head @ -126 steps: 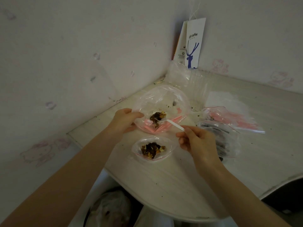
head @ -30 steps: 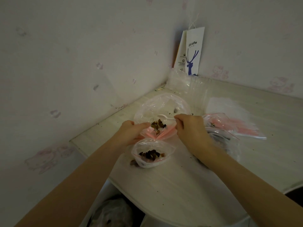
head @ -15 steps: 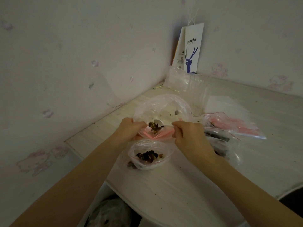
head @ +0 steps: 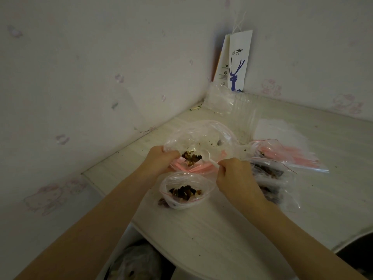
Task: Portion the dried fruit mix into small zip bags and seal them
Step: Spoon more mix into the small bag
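A large clear bag [head: 201, 136] with a pink zip strip lies open on the table, a small heap of dried fruit mix [head: 190, 157] inside it. My left hand [head: 161, 161] grips the bag's near left rim. My right hand [head: 235, 176] pinches the handle of a white plastic spoon [head: 209, 156] whose bowl lies inside the bag beside the fruit. In front of both hands stands a small zip bag [head: 186, 189], open at the top and partly filled with fruit. A few pieces of fruit [head: 161, 202] lie at its left side.
Filled small bags [head: 268, 174] lie right of my right hand. Empty zip bags [head: 290, 152] with red strips lie further right. Crumpled clear plastic [head: 224, 100] and a white paper coffee bag [head: 237, 61] stand in the corner. The table's curved front edge [head: 161, 251] is near.
A second ago my right hand reached into the large bag. It has since drawn back to the right and now pinches the spoon's handle. My left hand has kept its hold on the rim.
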